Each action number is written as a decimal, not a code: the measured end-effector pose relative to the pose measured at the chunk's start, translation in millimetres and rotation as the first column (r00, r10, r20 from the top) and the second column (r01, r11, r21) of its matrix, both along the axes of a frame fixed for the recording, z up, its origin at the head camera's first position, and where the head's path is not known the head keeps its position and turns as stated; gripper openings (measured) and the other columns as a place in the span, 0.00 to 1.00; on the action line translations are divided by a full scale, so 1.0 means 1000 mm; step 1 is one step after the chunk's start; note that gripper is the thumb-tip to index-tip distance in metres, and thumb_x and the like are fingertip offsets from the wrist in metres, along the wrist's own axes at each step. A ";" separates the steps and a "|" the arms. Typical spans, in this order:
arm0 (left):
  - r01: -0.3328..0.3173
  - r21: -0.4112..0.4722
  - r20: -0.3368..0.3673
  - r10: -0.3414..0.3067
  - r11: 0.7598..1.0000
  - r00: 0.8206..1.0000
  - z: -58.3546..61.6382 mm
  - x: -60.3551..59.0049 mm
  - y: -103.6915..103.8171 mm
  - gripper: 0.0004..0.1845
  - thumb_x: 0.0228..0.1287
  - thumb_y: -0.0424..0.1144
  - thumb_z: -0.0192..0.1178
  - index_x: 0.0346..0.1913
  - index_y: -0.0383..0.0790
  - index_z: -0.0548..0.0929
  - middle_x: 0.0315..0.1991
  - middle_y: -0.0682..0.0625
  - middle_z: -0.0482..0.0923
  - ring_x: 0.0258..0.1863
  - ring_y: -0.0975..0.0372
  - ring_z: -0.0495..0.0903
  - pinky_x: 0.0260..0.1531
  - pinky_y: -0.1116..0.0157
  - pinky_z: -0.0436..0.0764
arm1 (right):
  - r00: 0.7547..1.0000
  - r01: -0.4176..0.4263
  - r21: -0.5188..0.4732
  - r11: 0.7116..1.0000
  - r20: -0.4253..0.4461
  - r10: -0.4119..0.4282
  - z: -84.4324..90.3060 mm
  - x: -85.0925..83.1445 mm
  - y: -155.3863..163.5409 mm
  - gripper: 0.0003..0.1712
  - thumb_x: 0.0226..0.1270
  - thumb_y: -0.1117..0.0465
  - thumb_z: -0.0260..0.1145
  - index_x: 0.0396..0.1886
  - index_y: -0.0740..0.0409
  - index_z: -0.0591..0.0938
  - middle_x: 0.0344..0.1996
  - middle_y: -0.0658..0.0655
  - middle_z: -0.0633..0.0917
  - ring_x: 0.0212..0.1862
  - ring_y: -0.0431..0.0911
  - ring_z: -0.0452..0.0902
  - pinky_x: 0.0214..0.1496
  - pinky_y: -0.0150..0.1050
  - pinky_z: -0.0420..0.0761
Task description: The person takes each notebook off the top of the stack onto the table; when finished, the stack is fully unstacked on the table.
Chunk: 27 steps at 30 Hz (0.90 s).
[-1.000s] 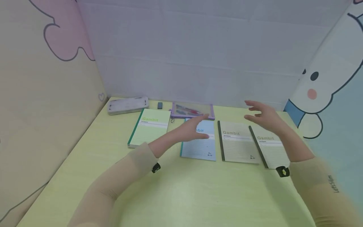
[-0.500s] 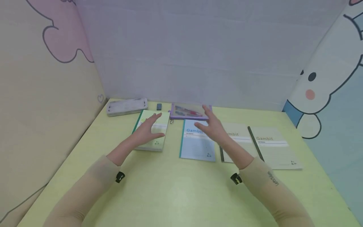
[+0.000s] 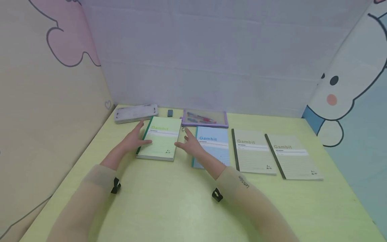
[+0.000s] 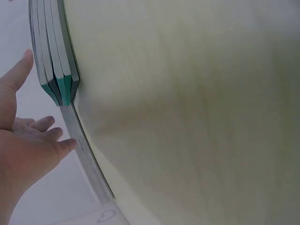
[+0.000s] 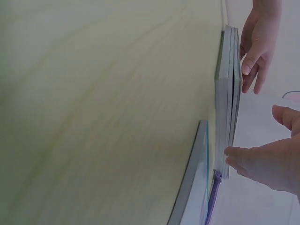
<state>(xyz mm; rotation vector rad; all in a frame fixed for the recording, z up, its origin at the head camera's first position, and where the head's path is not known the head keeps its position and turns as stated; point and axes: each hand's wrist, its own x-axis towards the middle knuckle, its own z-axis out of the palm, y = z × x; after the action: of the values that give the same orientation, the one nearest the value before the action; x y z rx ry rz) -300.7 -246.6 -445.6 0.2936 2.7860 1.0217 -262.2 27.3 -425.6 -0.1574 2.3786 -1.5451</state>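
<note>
A stack of several notebooks, topped by a green-covered notebook, lies on the table between my two hands. My left hand is at its green spine side, thumb over the cover's left edge and fingers extended along the spine. At the opposite side, my right hand has its fingertips right at the stack's right edge, palm turned inward. The left wrist view shows the stack's layered page edges with the thumb close to the top cover. In the right wrist view, both hands flank the stack.
A blue notebook lies partly beneath my right forearm. Two grey notebooks, a near one and a far right one, lie beyond it. Behind are a pencil case, a small blue eraser-like block and a purple-edged mesh pouch with pens.
Both hands have moved left and down toward the green-topped stack. The right hand came from above the grey notebooks, the left from over the blue one. The notebooks stayed in place.
</note>
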 end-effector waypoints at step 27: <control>0.040 -0.108 0.206 -0.016 0.993 0.978 -0.001 -0.006 -0.002 0.55 0.46 0.63 0.61 0.69 0.36 0.47 0.67 0.35 0.50 0.66 0.44 0.47 0.63 0.47 0.52 | 0.984 -0.164 0.323 0.932 -0.019 0.180 -0.014 -0.005 -0.015 0.48 0.56 0.53 0.65 0.70 0.52 0.47 0.69 0.53 0.49 0.69 0.47 0.45 0.69 0.40 0.50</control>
<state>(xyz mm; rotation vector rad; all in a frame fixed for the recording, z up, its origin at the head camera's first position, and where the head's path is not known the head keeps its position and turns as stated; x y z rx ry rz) -306.6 -248.8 -446.5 0.1997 2.6322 0.8338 -267.3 12.4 -439.1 -0.3243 2.5375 -1.0707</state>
